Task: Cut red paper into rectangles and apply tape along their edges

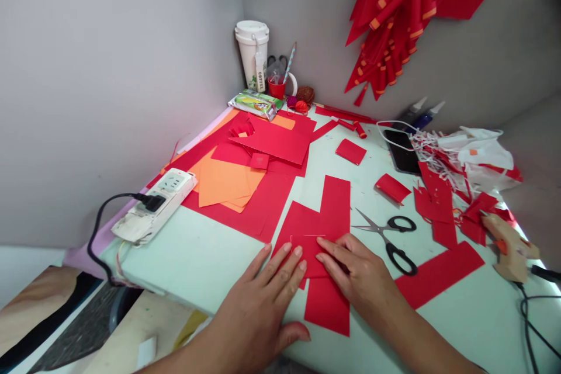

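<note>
Two bare hands work over one red paper piece (311, 252) near the front edge of a pale green tabletop (197, 257). The left hand (268, 295) lies flat with its fingers extended, gripping nothing, its fingertips on the paper. The right hand (357, 266) bends over the right side of the same piece, forefinger and thumb touching it; whether they pinch it or only press cannot be told. One thin pale line runs along the piece's upper part, and other red paper shows above and below it.

One pair of black-handled scissors (382, 231) lies spread just right of the paper, with one red strip (442, 274) below. Two small red pieces (350, 152) sit beyond, one of them curved. At far right are one tan glue gun (511, 245), one dark phone (405, 158) and two bottles (425, 118) with pointed nozzles. At left, one power strip (170, 182) holds one black plug (152, 202) beside overlapping orange sheets (223, 180). One lidded white cup (251, 52) and one green packet (256, 104) stand near the corner; on the wall, one red hanging (394, 29) carries more than ten orange-banded tubes.
</note>
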A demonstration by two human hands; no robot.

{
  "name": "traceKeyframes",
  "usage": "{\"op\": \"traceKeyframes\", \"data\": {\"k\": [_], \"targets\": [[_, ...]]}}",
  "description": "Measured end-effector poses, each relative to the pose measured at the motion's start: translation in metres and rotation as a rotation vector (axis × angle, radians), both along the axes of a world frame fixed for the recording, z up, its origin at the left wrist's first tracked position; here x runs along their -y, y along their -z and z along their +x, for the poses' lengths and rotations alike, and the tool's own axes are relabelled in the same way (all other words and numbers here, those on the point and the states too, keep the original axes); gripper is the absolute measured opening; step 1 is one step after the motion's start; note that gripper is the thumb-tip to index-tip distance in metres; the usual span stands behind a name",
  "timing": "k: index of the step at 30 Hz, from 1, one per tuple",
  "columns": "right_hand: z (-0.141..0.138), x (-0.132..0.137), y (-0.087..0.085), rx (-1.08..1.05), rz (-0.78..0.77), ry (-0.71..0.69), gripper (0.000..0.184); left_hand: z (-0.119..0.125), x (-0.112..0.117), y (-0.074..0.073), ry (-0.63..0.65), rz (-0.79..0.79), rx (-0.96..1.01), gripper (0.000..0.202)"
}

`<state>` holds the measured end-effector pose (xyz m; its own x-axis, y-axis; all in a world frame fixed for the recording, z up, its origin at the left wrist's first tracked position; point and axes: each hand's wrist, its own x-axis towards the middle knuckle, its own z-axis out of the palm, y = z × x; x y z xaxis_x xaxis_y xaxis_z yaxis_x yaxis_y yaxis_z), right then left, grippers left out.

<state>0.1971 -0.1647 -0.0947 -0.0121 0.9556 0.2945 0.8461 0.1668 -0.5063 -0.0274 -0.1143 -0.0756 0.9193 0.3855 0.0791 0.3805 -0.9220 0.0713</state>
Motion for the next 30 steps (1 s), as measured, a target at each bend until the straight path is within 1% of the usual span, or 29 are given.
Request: {"op": "traceKeyframes", "data": {"k": [6, 8, 12, 14, 17, 19, 21, 24, 27, 30], "targets": [[0.000, 0.001, 0.000, 0.001, -0.003, -0.008, 0.029, -0.009, 0.007, -0.001, 0.001, 0.047, -0.004, 0.068], [0.000, 0.001, 0.001, 0.007, 0.000, -0.008, 0.029, -0.010, 0.009, -0.002, 0.001, 0.044, -0.009, 0.072], [0.000, 0.001, 0.002, 0.017, 0.006, 0.002, 0.028, -0.008, 0.008, -0.008, 0.041, -0.001, -0.064, 0.094], [0.000, 0.002, 0.000, 0.032, 0.013, 0.002, 0.027, -0.006, 0.008, -0.010, 0.054, -0.008, -0.122, 0.096], [-0.002, 0.005, -0.006, 0.086, 0.076, -0.013, 0.027, -0.003, 0.008, -0.011, 0.048, 0.021, -0.162, 0.091], [-0.005, 0.008, -0.010, 0.125, 0.135, -0.079, 0.027, -0.003, 0.010, -0.009, 0.043, 0.048, -0.150, 0.086], [-0.010, 0.011, -0.013, 0.146, 0.170, -0.194, 0.023, -0.003, 0.011, -0.006, 0.038, 0.067, -0.140, 0.083], [-0.018, 0.014, -0.013, 0.200, 0.221, -0.333, 0.018, -0.004, 0.012, -0.002, 0.038, 0.070, -0.141, 0.081], [-0.022, 0.018, -0.009, 0.298, 0.281, -0.371, 0.017, -0.005, 0.012, -0.001, 0.038, 0.066, -0.137, 0.079], [-0.022, 0.023, -0.005, 0.379, 0.265, -0.374, 0.022, -0.007, 0.012, -0.002, 0.039, 0.052, -0.133, 0.079]]}}
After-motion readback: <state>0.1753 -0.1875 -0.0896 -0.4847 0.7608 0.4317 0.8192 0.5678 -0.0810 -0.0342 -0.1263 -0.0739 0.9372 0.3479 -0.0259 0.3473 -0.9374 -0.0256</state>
